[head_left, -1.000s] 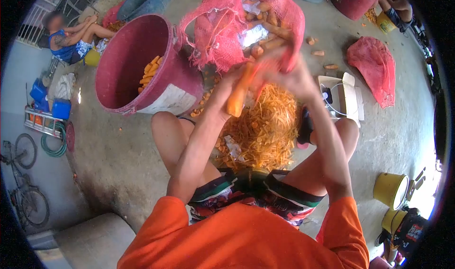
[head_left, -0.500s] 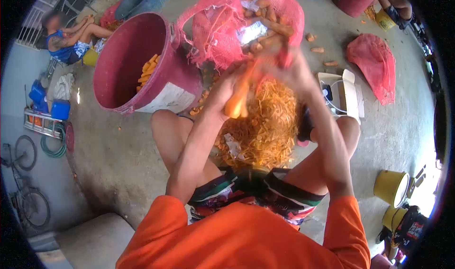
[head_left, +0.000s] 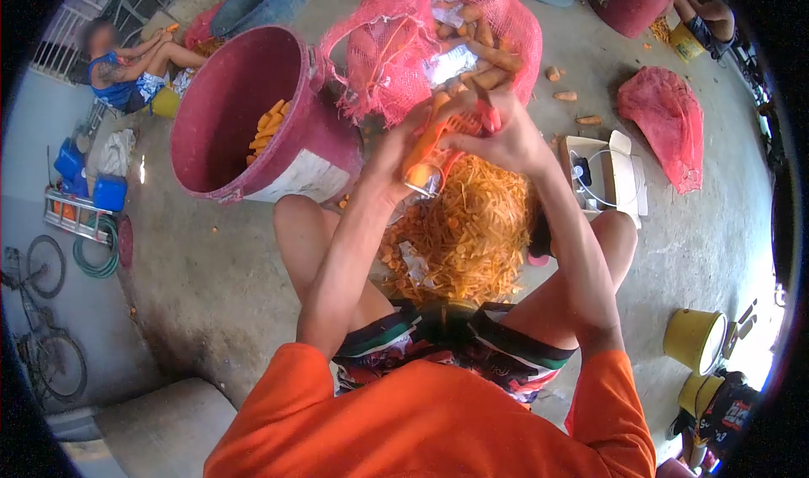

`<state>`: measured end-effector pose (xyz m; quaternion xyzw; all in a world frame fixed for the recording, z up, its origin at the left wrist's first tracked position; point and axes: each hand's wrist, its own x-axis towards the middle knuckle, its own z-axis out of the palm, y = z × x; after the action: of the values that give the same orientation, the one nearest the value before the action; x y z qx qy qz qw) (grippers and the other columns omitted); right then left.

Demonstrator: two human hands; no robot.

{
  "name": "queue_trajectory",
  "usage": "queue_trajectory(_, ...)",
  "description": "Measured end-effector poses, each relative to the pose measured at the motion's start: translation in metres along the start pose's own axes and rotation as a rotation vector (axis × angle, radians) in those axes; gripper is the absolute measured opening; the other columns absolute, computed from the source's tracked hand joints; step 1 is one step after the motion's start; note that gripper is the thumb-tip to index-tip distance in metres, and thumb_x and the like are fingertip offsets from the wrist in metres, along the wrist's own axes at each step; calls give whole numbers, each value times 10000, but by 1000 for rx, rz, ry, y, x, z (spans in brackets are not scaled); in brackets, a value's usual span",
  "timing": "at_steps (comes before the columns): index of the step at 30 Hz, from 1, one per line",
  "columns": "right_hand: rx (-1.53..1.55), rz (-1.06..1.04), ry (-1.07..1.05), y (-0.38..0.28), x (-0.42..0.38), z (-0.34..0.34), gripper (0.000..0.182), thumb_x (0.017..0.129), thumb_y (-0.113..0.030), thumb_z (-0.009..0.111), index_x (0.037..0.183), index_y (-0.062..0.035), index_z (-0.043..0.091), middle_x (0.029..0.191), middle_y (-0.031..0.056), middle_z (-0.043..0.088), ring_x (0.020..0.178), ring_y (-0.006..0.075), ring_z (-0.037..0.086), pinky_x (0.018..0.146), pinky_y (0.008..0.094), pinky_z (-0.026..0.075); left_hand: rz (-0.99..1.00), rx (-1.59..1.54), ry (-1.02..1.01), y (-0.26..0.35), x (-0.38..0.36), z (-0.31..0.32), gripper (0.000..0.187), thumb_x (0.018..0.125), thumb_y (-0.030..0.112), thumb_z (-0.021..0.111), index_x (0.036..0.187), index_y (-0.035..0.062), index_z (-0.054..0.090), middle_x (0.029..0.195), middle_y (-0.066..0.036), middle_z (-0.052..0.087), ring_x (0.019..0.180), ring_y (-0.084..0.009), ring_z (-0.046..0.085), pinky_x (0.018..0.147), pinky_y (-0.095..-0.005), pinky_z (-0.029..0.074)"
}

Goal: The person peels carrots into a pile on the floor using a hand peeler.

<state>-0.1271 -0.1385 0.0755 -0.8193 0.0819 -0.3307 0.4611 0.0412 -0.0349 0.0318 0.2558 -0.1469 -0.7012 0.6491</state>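
My left hand point(head_left: 403, 159) is closed round an orange carrot point(head_left: 420, 174), held at a slant over the peelings. In my right hand point(head_left: 497, 132) is a peeler point(head_left: 459, 124) with an orange frame, which lies against the carrot. Beneath both hands a big heap of orange peelings point(head_left: 480, 225) covers the floor between my legs. Just beyond the hands, an open pink mesh sack point(head_left: 379, 44) holds unpeeled carrots point(head_left: 493, 56). Peeled carrots point(head_left: 268, 131) lie inside the large tilted pink bucket point(head_left: 195, 174) at the left.
A white open box point(head_left: 625, 170) and a red mesh sack point(head_left: 666, 124) lie to the right. Loose carrots point(head_left: 565, 96) are scattered near the sack. One person point(head_left: 126, 73) sits at the upper left, another point(head_left: 716, 14) at the upper right. Yellow buckets point(head_left: 693, 339) stand at the lower right.
My right hand has moved a little towards me and left, and the peeler now shows more clearly against the carrot. The carrot's near end has shifted slightly up.
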Motion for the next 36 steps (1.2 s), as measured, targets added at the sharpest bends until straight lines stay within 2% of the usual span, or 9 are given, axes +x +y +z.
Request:
queue_trajectory(6,-207,-19,-83,3,-9,-8,218,830,-79,817,1018,-25,721,966,99,754,897,160,707,816,344,558,19,118,-9,-8,-6,2,389,1040,264,578,1385,89,535,1164,-75,663,930,-156,682,744,-305,592)
queue_trajectory(12,-143,55,355,39,-6,-64,157,896,-54,753,1038,-2,713,960,64,765,840,136,717,774,301,584,-136,74,-28,-10,-14,-6,370,1043,258,574,1386,136,508,1114,-91,657,888,-126,662,708,-279,572)
queue_trajectory(14,-40,-18,132,17,-12,-34,214,852,-57,791,1047,-14,716,974,60,756,913,131,703,836,315,567,-70,113,-79,-12,-11,-10,359,1043,259,572,1373,129,514,1079,-83,669,846,-134,672,666,-281,574)
queue_trajectory(16,-261,-57,-156,-7,-14,-14,307,800,-134,851,1074,-70,728,969,66,745,921,154,695,840,311,554,52,128,201,-14,-7,23,358,1043,268,567,1367,123,519,1052,-71,678,794,-133,677,597,-276,566)
queue_trajectory(22,-173,10,242,40,-4,-61,171,901,-14,726,1071,7,716,973,79,750,868,136,707,765,291,572,-75,165,142,-15,-15,-1,374,1041,359,567,1329,121,553,952,-29,655,723,-131,646,571,-264,549)
queue_trajectory(24,148,116,123,16,-13,-31,206,875,-22,755,1079,-8,723,969,76,750,862,134,699,767,290,566,-99,181,42,-13,-19,3,393,1037,373,574,1334,118,548,1021,-29,654,789,-127,650,582,-265,549)
queue_trajectory(26,-206,-135,-148,-11,-10,-17,272,816,-55,818,1073,-36,732,969,78,748,869,151,706,760,320,572,33,228,116,-15,-20,23,411,1032,389,581,1333,111,544,1061,-27,651,854,-122,652,598,-259,547)
queue_trajectory(32,-111,208,219,25,-5,-57,193,871,-81,794,1024,5,712,1035,64,764,963,151,701,838,329,557,-99,100,22,-14,-20,-5,380,1060,294,536,1417,168,512,1077,-10,650,859,-114,661,612,-244,555)
queue_trajectory(36,-161,-134,-90,-15,-14,-14,211,820,-38,816,1001,-8,713,988,56,744,928,152,690,837,301,546,17,161,41,-16,-14,9,328,1066,250,518,1375,143,535,1129,-26,663,859,-114,665,616,-246,558)
